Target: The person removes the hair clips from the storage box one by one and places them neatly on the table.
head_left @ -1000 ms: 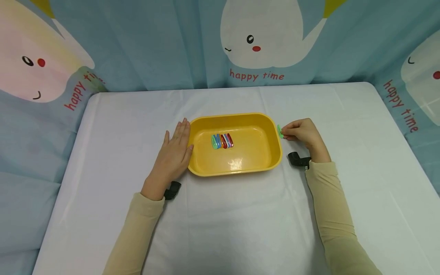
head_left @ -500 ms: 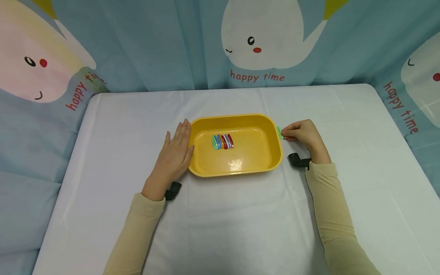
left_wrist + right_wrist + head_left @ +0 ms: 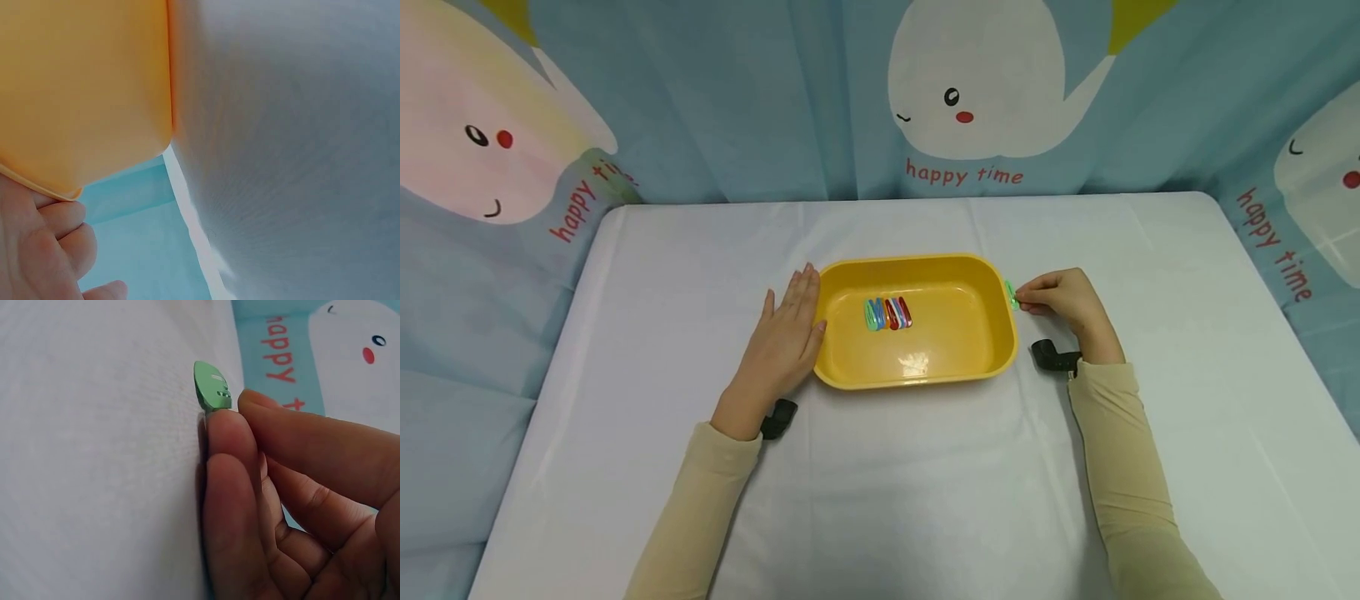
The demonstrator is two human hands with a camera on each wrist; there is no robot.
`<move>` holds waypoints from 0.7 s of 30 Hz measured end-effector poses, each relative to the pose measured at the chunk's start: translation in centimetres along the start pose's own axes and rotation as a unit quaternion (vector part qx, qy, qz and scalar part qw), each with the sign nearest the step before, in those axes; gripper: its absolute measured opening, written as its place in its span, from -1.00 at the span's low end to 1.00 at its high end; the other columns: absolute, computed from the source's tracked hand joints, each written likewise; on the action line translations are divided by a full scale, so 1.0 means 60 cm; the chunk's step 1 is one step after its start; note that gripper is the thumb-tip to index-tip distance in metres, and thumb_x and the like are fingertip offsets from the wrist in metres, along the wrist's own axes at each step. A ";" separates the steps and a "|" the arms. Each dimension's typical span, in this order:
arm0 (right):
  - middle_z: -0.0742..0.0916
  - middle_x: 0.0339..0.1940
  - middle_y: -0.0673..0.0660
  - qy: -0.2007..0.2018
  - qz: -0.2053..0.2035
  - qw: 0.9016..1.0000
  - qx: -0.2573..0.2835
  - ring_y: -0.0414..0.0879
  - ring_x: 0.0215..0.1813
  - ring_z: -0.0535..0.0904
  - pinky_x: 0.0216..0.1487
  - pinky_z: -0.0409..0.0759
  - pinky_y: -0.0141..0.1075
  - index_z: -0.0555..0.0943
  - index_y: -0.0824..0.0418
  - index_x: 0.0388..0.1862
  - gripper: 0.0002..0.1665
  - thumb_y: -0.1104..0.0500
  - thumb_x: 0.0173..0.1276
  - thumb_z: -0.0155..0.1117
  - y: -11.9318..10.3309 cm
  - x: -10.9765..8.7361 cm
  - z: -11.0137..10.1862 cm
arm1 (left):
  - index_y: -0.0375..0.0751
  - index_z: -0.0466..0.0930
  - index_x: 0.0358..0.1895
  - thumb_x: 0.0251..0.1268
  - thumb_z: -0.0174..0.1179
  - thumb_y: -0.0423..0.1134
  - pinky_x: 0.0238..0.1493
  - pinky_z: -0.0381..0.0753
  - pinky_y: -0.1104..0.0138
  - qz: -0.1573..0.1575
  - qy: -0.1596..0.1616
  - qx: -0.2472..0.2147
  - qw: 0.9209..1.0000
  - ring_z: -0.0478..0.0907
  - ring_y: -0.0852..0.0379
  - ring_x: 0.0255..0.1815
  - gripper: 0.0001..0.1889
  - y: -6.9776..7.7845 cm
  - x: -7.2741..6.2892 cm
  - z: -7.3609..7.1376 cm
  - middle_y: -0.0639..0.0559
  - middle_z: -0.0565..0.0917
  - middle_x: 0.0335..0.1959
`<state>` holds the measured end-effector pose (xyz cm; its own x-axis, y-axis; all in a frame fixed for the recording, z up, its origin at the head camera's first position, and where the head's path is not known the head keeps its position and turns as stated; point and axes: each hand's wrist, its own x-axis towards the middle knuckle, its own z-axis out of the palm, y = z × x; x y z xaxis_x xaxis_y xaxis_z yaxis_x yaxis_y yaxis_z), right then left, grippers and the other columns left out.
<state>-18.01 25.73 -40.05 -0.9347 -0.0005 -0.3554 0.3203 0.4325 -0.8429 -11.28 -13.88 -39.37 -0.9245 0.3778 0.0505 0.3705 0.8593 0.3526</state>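
Note:
A yellow tray (image 3: pixel 917 354) lies on the white-covered table, with several coloured snap hair clips (image 3: pixel 888 313) in a row inside it. My left hand (image 3: pixel 781 342) rests along the tray's left rim, its fingers straight. In the left wrist view, the fingers (image 3: pixel 69 231) touch the underside of the rim. Just outside the tray's right end, my right hand (image 3: pixel 1063 302) pinches a green hair clip (image 3: pixel 1011 295) low by the table. The right wrist view shows the green clip (image 3: pixel 211 386) tilted up at the fingertips, its lower end hidden behind a finger.
A white cloth (image 3: pixel 895 483) covers the table. Behind it hangs a blue curtain (image 3: pixel 790 108) printed with whales and words. Black wrist cameras (image 3: pixel 778 418) sit beside both wrists, the right one close to the tray's right side.
The head view has tilted slightly, so everything sits a little lower in it. Both hands, the tray and the clips keep nearly the same places relative to one another.

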 end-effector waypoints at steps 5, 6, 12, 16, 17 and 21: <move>0.70 -0.56 -0.06 -0.007 -0.002 1.000 0.010 -0.29 -0.49 0.64 -0.34 0.63 -0.44 0.60 0.59 -0.16 -0.67 0.30 0.24 0.32 0.006 -0.001 -0.001 | -0.34 -0.25 0.49 0.51 -0.26 -0.14 0.42 -0.29 -0.08 -0.002 -0.001 -0.003 1.000 -0.28 -0.01 0.52 -0.35 0.000 -0.002 0.001 -0.12 -0.19 0.52; 0.71 -0.56 -0.06 -0.009 -0.002 1.000 0.013 -0.29 -0.49 0.65 -0.33 0.63 -0.44 0.60 0.59 -0.16 -0.67 0.30 0.24 0.32 0.006 -0.001 -0.001 | -0.34 -0.25 0.49 0.51 -0.27 -0.13 0.42 -0.29 -0.08 -0.002 -0.002 -0.002 1.000 -0.28 -0.01 0.52 -0.36 0.000 -0.002 0.001 -0.12 -0.19 0.52; 0.71 -0.55 -0.05 -0.018 -0.007 0.999 0.034 -0.27 -0.47 0.66 -0.31 0.63 -0.43 0.60 0.59 -0.17 -0.70 0.33 0.25 0.29 0.006 -0.001 -0.006 | -0.38 -0.21 0.48 0.52 -0.28 -0.13 0.44 -0.27 -0.01 0.007 0.010 0.006 1.000 -0.28 -0.01 0.52 -0.37 -0.001 0.000 0.002 -0.14 -0.17 0.52; 0.72 -0.54 -0.04 -0.023 -0.008 0.999 0.047 -0.26 -0.46 0.67 -0.31 0.63 -0.42 0.63 0.54 -0.22 -0.78 0.34 0.26 0.27 0.005 0.000 -0.009 | -0.39 -0.19 0.48 0.52 -0.27 -0.13 0.44 -0.27 0.03 0.003 0.011 0.012 1.000 -0.28 0.00 0.52 -0.37 0.002 0.002 0.001 -0.15 -0.16 0.52; 0.72 -0.54 -0.04 -0.023 -0.008 0.999 0.048 -0.26 -0.46 0.67 -0.31 0.63 -0.42 0.64 0.52 -0.23 -0.79 0.34 0.26 0.27 0.006 0.000 -0.009 | -0.39 -0.19 0.48 0.52 -0.27 -0.13 0.44 -0.27 0.03 0.001 0.010 0.014 1.000 -0.28 -0.01 0.52 -0.37 0.002 0.003 0.002 -0.15 -0.16 0.52; 0.72 -0.53 -0.04 -0.024 -0.003 0.998 0.058 -0.25 -0.45 0.67 -0.32 0.63 -0.42 0.66 0.47 -0.28 -0.85 0.35 0.27 0.26 0.006 0.000 -0.010 | -0.39 -0.18 0.48 0.52 -0.27 -0.14 0.44 -0.26 0.03 -0.006 0.010 0.022 1.000 -0.26 -0.02 0.52 -0.38 0.005 0.008 0.002 -0.15 -0.14 0.52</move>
<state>-18.00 26.45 -40.13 -0.9292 -0.0478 -0.3665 0.3325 0.3254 -0.8852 -11.60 -13.43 -39.33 -0.9305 0.3603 0.0658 0.3622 0.8785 0.3117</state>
